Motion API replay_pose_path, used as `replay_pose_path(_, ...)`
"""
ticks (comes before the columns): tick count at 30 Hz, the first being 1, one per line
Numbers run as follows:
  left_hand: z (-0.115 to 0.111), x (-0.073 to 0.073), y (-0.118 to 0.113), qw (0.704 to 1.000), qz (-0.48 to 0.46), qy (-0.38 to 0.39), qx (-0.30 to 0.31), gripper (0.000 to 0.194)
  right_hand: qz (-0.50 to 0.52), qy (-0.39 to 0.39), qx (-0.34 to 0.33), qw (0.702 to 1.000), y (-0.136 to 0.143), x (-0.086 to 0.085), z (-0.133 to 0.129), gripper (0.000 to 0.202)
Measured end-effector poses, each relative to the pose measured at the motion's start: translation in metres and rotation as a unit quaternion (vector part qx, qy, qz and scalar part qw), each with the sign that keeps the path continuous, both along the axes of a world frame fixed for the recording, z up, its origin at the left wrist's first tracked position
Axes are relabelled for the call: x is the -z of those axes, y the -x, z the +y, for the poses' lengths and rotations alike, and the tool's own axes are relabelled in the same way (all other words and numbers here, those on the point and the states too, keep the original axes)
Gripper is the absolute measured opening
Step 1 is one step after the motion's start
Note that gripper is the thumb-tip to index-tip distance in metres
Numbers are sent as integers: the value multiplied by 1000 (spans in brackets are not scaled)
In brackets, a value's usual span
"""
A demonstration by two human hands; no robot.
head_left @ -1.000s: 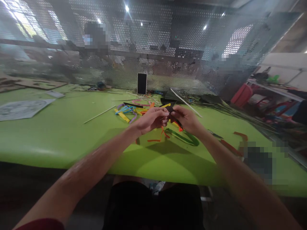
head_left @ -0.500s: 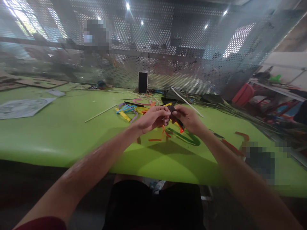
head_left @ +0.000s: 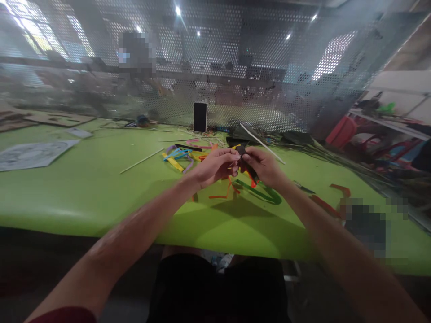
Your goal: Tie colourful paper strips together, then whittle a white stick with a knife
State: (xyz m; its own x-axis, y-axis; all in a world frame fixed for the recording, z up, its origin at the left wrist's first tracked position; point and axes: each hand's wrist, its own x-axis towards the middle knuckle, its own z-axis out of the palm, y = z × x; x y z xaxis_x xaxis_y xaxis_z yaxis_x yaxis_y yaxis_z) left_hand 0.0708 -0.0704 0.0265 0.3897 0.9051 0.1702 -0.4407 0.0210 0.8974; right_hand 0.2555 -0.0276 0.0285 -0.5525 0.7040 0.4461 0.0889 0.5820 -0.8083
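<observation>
Right hand [head_left: 262, 165] pinches a black strip [head_left: 243, 151] above the desk [head_left: 134, 197]. Left hand [head_left: 218, 165] sits at its left side, fingertips together; cannot tell if gripping. Long axis slants down-right alongside the right hand, the nearer one.

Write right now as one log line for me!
left hand: touching black strip | right hand: gripping black strip | green strip: on table, curved | phone-like device: upright beyond hands
</observation>
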Motion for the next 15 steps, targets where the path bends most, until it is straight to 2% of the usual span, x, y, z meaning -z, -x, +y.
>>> replay_pose_path(8, 0, -1, -2, 1000, -3, 0, -8, 14, -8, -19, 26, 999, 0, -2, 0, 46)
replay_pose_path(15, -1, -2, 0, 1000, -12, 17, 0, 10, 5, -2, 10, 1000, 0, 0, -1, 43)
